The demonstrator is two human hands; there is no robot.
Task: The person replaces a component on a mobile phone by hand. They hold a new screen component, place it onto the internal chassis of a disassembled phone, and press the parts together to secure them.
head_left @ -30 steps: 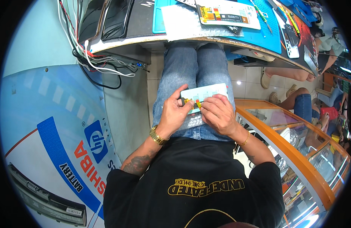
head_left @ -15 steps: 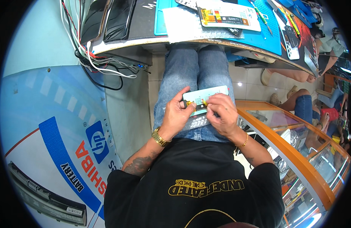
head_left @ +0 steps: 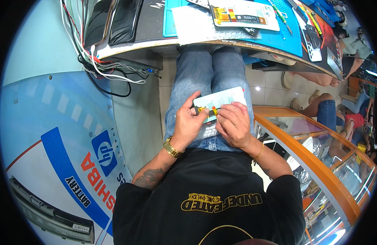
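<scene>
Above my lap I hold a phone screen panel (head_left: pixel 227 96), its pale back turned up and a dark flex cable with yellow-gold tape lying across it. My left hand (head_left: pixel 188 122) grips the panel's left end, the thumb pressed on the gold part of the flex. My right hand (head_left: pixel 233 123) is closed in a pinch at the flex, beside the yellow and red tabs near the panel's middle. Its fingers hide whatever is between them. Clear bubble wrap (head_left: pixel 208 130) lies under the panel on my thighs.
On the bench (head_left: pixel 156 44) ahead lie a similar screen panel (head_left: pixel 245 16), bubble wrap, a blue mat (head_left: pixel 288 43), a screwdriver (head_left: pixel 280 17) and dark phones (head_left: pixel 125 22). Cables (head_left: pixel 111 69) hang at left. A glass display case (head_left: pixel 294 126) stands close on my right; people sit beyond.
My right hand has shifted slightly left and its fingers are curled more closely over the flex. The panel has moved slightly left and up; my left hand keeps its grip.
</scene>
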